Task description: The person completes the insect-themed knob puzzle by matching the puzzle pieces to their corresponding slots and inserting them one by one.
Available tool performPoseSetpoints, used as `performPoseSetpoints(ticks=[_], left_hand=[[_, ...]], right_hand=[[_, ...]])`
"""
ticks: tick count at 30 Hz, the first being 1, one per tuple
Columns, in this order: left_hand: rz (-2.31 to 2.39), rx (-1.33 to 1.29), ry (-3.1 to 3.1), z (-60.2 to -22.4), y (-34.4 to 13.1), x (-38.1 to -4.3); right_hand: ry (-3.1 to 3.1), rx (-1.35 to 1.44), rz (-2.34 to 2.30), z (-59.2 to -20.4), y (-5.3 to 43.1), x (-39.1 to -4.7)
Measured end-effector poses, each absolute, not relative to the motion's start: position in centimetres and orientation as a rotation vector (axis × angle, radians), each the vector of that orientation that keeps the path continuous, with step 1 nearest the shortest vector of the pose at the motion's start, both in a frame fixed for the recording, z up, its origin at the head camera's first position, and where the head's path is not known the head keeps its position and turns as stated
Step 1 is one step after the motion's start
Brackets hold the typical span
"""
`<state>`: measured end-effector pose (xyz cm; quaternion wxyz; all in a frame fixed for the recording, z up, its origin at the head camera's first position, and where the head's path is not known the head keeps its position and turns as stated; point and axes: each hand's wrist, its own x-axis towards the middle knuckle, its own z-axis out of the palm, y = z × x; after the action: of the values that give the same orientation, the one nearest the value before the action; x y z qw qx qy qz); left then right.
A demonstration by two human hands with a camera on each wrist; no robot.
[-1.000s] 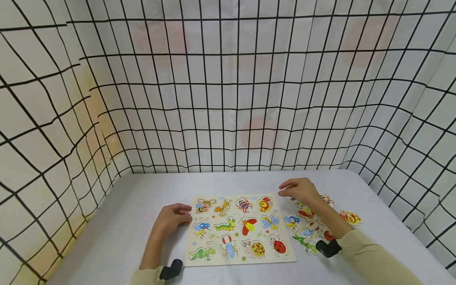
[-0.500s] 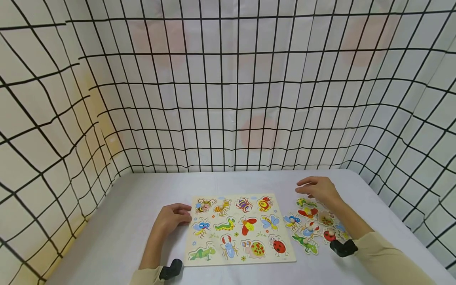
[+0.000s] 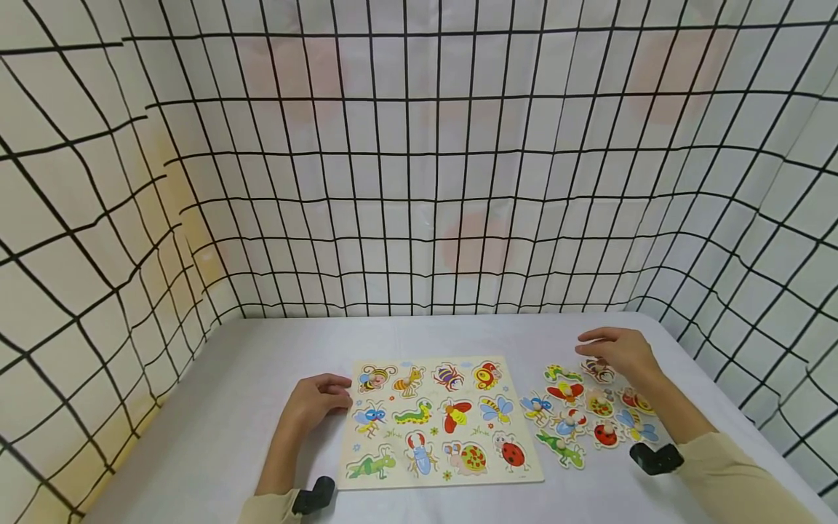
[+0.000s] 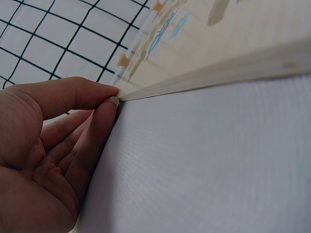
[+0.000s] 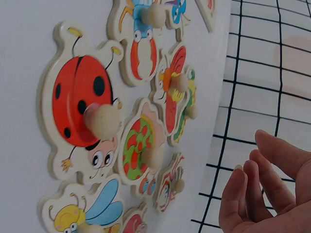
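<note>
A wooden puzzle board [image 3: 458, 437] printed with insects lies flat on the table. My left hand [image 3: 318, 400] rests at its left edge; in the left wrist view, thumb and index fingertips touch the board's rim. My right hand [image 3: 618, 351] is above the far side of the loose pieces, fingers loosely bent with nothing between them. Nearest below it is the spider piece [image 3: 597, 371]. In the right wrist view, the ladybug piece [image 5: 73, 97] and snail piece [image 5: 133, 160] show round wooden knobs, apart from my fingers [image 5: 277, 145].
Several other knobbed pieces lie right of the board, including a grasshopper piece [image 3: 561, 449], a caterpillar piece [image 3: 561, 373] and a blue-winged bee piece [image 3: 636, 426]. A black grid mesh [image 3: 419, 167] stands behind the white table [image 3: 419, 335] and along both sides.
My right hand has moved right, from beside the board's far right corner to above the spider piece, uncovering the caterpillar, snail and other pieces. My left hand has stayed at the board's edge.
</note>
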<state>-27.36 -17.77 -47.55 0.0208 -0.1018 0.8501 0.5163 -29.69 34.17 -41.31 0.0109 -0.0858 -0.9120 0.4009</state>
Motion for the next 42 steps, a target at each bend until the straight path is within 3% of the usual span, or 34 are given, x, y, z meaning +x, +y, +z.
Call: performPoseSetpoints(ticks=[27,42], left_hand=[[1.614,-0.323,2.628,-47.5,-17.7,-27.3],[1.621,-0.316,2.626,-47.8,-17.7,-27.5]], right_hand=[[-2.795,-0.495,1.328,-44.8,38.2,-30.5],[-2.814,-0.457,1.309,-46.5,38.8,-30.8]])
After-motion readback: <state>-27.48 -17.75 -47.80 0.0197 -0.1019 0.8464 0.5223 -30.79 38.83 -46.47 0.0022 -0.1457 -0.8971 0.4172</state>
